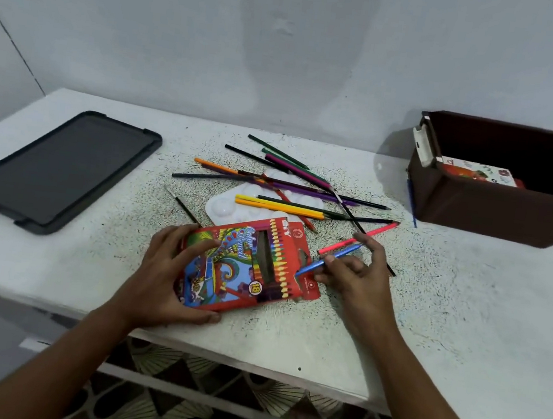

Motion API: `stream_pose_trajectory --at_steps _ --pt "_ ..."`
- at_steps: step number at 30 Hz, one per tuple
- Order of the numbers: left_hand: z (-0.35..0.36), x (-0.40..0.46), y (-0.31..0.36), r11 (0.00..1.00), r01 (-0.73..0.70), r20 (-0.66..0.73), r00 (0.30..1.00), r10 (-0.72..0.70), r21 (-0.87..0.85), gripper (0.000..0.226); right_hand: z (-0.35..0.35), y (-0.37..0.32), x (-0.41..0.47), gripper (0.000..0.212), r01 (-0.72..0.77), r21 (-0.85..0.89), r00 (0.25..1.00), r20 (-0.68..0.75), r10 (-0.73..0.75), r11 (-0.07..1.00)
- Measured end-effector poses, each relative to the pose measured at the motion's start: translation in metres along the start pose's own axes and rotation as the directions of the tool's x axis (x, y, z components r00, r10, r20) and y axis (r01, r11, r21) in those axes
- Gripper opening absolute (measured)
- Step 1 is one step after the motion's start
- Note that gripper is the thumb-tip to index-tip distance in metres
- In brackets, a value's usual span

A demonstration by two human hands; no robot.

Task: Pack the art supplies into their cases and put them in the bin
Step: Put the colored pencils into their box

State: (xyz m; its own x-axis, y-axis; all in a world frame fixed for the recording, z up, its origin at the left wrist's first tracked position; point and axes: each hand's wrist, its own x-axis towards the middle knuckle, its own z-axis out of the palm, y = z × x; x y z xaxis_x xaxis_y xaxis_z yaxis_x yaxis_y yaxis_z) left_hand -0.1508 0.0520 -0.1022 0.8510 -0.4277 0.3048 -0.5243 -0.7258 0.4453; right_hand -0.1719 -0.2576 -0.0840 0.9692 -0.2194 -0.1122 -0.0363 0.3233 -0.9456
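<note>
Gripping the glossy red cardboard pencil box point(247, 268) flat on the speckled white bench point(447, 297), the left hand point(171, 276) steadies it; the right hand point(357, 273) pinches a slim blue pencil point(328, 260) at its open flap.

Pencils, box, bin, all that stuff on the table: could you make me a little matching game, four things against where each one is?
Things:
1. blue pencil
2. pencil box
3. bin
4. black lid

Places:
A. far right of the table
B. left side of the table, lying flat
C. pinched in the right hand, tip at the box's open flap
D. gripped by the left hand

Pairs: 1-C, 2-D, 3-A, 4-B
</note>
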Motion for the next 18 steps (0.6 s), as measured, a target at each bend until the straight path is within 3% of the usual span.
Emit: stream_pose_trajectory --at_steps 2,4,6,10,14,18 --pt "0.0003 -0.0001 0.0019 1.000 0.009 -0.005 1.000 -0.009 0.000 0.099 -0.0005 0.0000 -0.0031 0.022 0.025 -0.081 0.999 0.049 -0.021 0.996" --pt "0.0003 0.0004 0.0013 1.000 0.014 0.003 1.000 -0.014 -0.005 0.100 -0.0011 0.0021 -0.0063 0.012 0.000 -0.114 0.994 0.105 0.012 0.993" --pt "0.0007 0.0007 -0.0007 1.000 0.006 0.014 1.000 -0.006 -0.019 0.101 -0.0029 0.0043 -0.0065 0.011 0.006 -0.233 0.989 0.147 0.029 0.973" --pt "0.0009 0.0006 -0.0017 0.997 0.015 0.004 1.000 -0.015 -0.076 0.101 -0.0076 0.0056 -0.0045 0.014 0.177 -0.487 0.946 0.323 -0.012 0.855" --pt "0.0011 -0.0007 -0.0029 0.996 0.028 0.013 1.000 -0.027 -0.088 0.103 -0.0064 0.0078 -0.0054 0.019 0.233 -0.558 0.906 0.423 0.031 0.797" --pt "0.0014 -0.0007 -0.0050 0.992 0.068 0.039 0.997 -0.064 -0.109 0.105 -0.0099 0.0089 -0.0059 0.024 0.208 -0.528 0.906 0.422 0.042 0.823"
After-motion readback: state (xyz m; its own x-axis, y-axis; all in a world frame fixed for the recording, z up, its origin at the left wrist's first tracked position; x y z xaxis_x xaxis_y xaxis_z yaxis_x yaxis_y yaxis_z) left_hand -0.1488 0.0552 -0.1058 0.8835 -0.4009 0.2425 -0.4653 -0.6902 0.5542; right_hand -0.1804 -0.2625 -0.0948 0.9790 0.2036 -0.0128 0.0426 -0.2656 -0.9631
